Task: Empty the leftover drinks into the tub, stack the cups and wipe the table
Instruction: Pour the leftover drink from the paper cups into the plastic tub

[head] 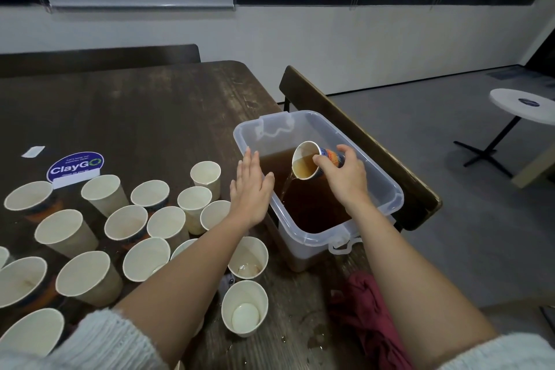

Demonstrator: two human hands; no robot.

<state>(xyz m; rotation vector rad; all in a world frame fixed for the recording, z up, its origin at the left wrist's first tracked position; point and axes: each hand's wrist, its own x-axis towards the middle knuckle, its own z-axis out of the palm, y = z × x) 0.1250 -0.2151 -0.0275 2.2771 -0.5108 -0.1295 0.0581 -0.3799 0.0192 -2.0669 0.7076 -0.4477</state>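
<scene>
A clear plastic tub (387,189) sits at the table's right edge, partly filled with brown liquid. My right hand (345,176) grips a patterned paper cup (307,164) tipped over the tub, and a thin brown stream runs from its rim into the liquid. My left hand (250,189) hovers flat with straight fingers just left of the tub, holding nothing. Several white paper cups (126,219) stand upright across the left of the dark wooden table (150,111). One near cup (247,257) has brown dregs. A crumpled red cloth (366,309) lies at the table's near right.
A blue ClayGO sign (75,167) stands behind the cups, with a small white card (33,151) beside it. A wooden bench (354,141) runs along the tub's far side. Small brown spills (312,339) mark the table near the cloth. A white round table (522,105) stands at far right.
</scene>
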